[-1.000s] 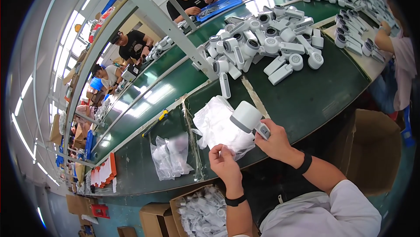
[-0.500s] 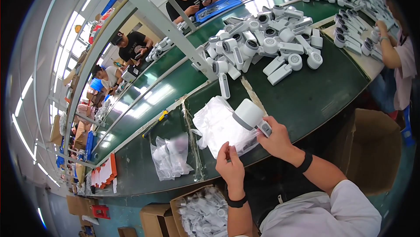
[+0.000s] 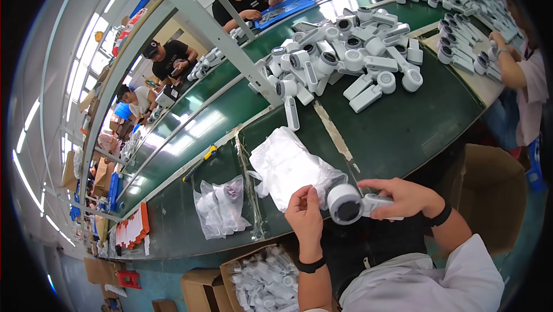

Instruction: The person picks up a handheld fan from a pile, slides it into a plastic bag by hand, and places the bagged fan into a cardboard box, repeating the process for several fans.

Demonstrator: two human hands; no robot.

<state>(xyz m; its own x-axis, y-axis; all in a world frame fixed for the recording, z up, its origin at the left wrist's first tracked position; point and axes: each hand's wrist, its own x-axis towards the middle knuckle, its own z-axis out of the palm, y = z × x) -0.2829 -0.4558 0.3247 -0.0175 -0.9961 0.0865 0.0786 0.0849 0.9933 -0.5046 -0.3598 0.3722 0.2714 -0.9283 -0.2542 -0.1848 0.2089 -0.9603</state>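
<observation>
My right hand point(image 3: 406, 198) is closed round the handle of a white handheld fan point(image 3: 345, 203). The fan's round head points left and shows a dark grey face with a pale rim. Just left of it, my left hand point(image 3: 304, 214) pinches the near edge of a clear plastic bag point(image 3: 329, 178), thumb against fingers. That bag lies at the edge of a stack of thin white plastic bags point(image 3: 282, 159) on the green table. The fan head is close beside the bag's edge, outside it.
A heap of white handheld fans point(image 3: 352, 59) covers the table's far side. Bagged fans point(image 3: 222, 208) and a yellow-handled tool point(image 3: 200, 162) lie to the left. Below the table edge stands a carton point(image 3: 262, 277) of bagged fans; an open carton point(image 3: 489, 197) is at right. Co-workers sit around.
My right hand has brought the fan down and nearer, turning its head so the dark face shows. My left hand has shifted slightly, its fingers now pinched on the bag's edge.
</observation>
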